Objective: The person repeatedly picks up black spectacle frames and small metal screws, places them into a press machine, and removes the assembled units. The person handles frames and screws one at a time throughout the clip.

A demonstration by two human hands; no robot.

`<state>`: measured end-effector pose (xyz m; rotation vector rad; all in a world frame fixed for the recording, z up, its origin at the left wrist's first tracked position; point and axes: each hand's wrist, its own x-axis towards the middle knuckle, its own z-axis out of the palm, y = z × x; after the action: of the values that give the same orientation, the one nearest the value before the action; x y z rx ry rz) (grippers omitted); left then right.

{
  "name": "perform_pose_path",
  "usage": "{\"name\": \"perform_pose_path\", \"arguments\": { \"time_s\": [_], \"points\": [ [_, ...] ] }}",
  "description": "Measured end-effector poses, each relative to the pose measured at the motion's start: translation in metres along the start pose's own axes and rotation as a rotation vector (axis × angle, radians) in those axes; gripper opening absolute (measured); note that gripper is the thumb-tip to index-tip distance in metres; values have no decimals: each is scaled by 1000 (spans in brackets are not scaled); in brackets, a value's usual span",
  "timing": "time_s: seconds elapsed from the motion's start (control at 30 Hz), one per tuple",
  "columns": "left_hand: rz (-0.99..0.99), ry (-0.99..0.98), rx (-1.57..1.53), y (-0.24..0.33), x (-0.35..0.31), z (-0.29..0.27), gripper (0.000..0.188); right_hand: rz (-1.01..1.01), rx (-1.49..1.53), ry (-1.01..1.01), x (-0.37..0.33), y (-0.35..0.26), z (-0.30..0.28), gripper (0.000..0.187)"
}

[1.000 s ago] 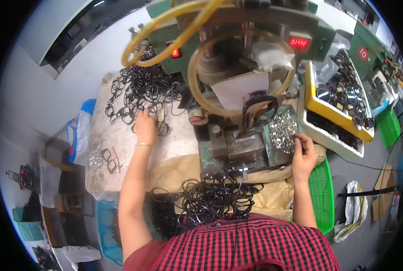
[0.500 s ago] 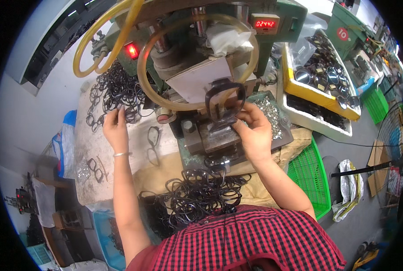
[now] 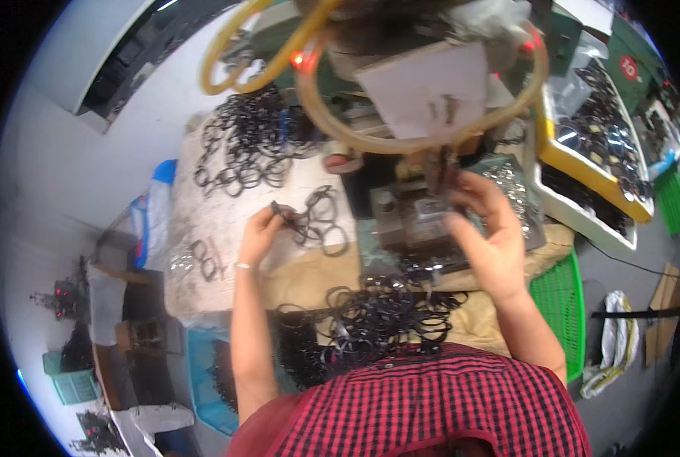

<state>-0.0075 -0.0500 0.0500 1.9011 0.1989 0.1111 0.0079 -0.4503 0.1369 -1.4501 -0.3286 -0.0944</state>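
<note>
Near the left part of the worktable, my left hand (image 3: pixel 262 232) pinches a black eyeglass frame (image 3: pixel 288 214). Its far side reaches over another eyeglass frame (image 3: pixel 332 240) lying on the board, and where one ends is hard to tell. My right hand (image 3: pixel 496 236) is at the green press, thumb and fingers around a dark, motion-blurred eyeglass frame (image 3: pixel 442 174) seen nearly edge-on. Below it sits the metal fixture block (image 3: pixel 412 221). A tangled heap of black frames (image 3: pixel 386 316) lies close to my body, and another pile of frames (image 3: pixel 252 141) at the far left.
A yellowish hose (image 3: pixel 332 126) loops before the press, by a white card (image 3: pixel 431 87). At right stand foam boxes (image 3: pixel 584 171) of dark lenses or glasses and a green basket (image 3: pixel 565 312). Another eyeglass frame (image 3: pixel 207 260) lies at the table's left; a blue bin (image 3: pixel 207 381) is below.
The whole view has shifted right. My left hand has come away from the far pile, nearer to me, and now holds a frame. The frame at my right hand has turned nearly edge-on.
</note>
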Motion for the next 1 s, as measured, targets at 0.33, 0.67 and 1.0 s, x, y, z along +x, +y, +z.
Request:
{"name": "perform_pose_path", "arguments": {
  "time_s": [0.33, 0.67, 1.0],
  "points": [
    [179, 168, -32, -22, -5, -2, 25, -47, -494, 410, -40, 59, -104, 34],
    [410, 148, 415, -5, 4, 39, 16, -214, -1273, 322, -40, 85, -110, 27],
    [46, 501, 320, -77, 41, 8, 33, -351, -1136, 314, -17, 90, -90, 12]
  ]
}}
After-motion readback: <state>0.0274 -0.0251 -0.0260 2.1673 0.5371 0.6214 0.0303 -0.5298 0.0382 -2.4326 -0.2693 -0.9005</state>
